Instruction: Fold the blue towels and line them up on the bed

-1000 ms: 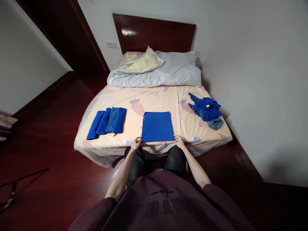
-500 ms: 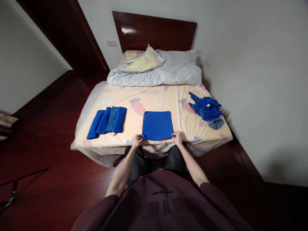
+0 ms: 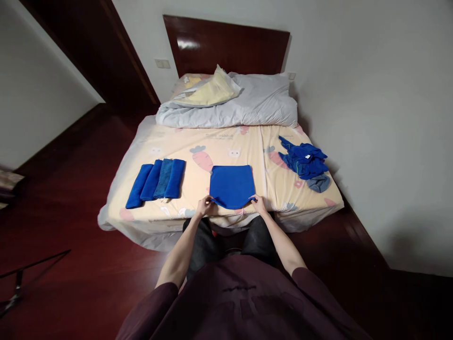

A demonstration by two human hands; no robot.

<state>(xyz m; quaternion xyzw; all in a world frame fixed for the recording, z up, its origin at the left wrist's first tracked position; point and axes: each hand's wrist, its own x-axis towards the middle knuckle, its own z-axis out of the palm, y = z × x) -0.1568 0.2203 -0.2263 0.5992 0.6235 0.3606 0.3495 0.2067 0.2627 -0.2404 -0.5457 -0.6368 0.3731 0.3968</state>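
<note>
At the bed's near edge [image 3: 155,222], both hands' fingers [image 3: 208,199] pinch the blue cloth's [image 3: 232,182] near corners, nearly closed, probably to keep its edge taut. Rolled cloths [image 3: 151,182] lie apart.

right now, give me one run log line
left hand: pinching cloth corner | right hand: pinching opposite corner | blue cloth: near edge sagging | bed: underneath

Cloth [image 3: 232,185] plain blue; bedsheet [image 3: 170,141] cream, carrot-and-rabbit print; headboard [image 3: 230,49] dark red-brown.

Both forearms are reaching forward, the left hand [image 3: 204,206] and right hand [image 3: 259,205] pinching, held apart.
</note>
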